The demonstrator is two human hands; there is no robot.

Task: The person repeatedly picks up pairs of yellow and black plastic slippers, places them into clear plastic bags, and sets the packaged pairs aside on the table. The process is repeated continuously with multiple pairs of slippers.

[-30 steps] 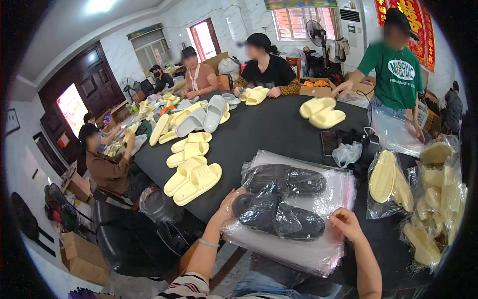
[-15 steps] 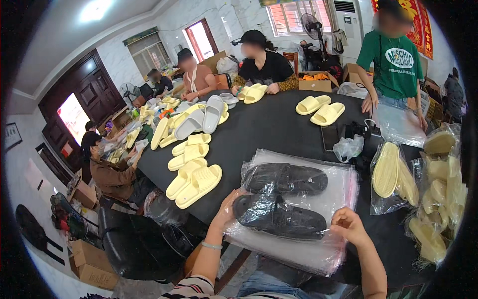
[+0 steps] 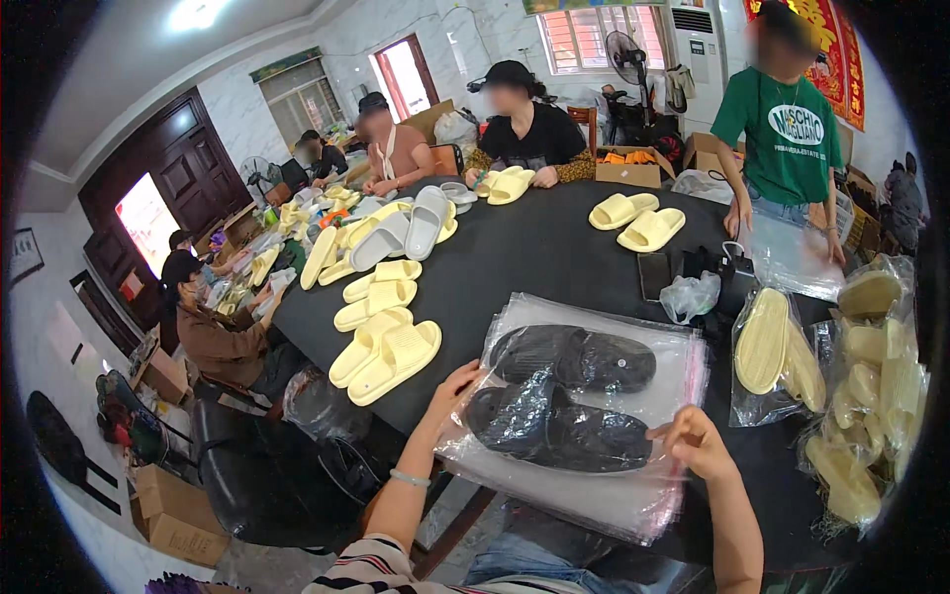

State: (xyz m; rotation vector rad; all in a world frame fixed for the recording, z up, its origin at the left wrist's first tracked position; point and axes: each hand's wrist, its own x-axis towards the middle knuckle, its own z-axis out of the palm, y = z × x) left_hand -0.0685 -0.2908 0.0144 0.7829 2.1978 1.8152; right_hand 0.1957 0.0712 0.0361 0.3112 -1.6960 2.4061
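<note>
A pair of black slippers (image 3: 554, 431) lies inside a clear plastic bag, on a stack of flat clear bags (image 3: 594, 495) at the near edge of the black table. My left hand (image 3: 447, 396) rests along the left side of the slipper bag, its fingers stretched out and partly hidden at the edge. At the right end of that bag, my right hand (image 3: 699, 445) has curled fingers pinching the film near the slipper's tip. Yellow slippers (image 3: 394, 361) stand in pairs beyond my left hand.
Grey slippers (image 3: 426, 223) and more yellow ones fill the table's far left. Bagged yellow slippers (image 3: 777, 346) lie at the right, near a crumpled bag (image 3: 690, 297) and a phone (image 3: 653, 275). A person in green (image 3: 787, 139) handles clear bags opposite; other people sit around.
My left hand has slid slightly up along the bag's edge. My right hand has shifted a little, with its fingers more curled. The bagged black slippers have barely moved.
</note>
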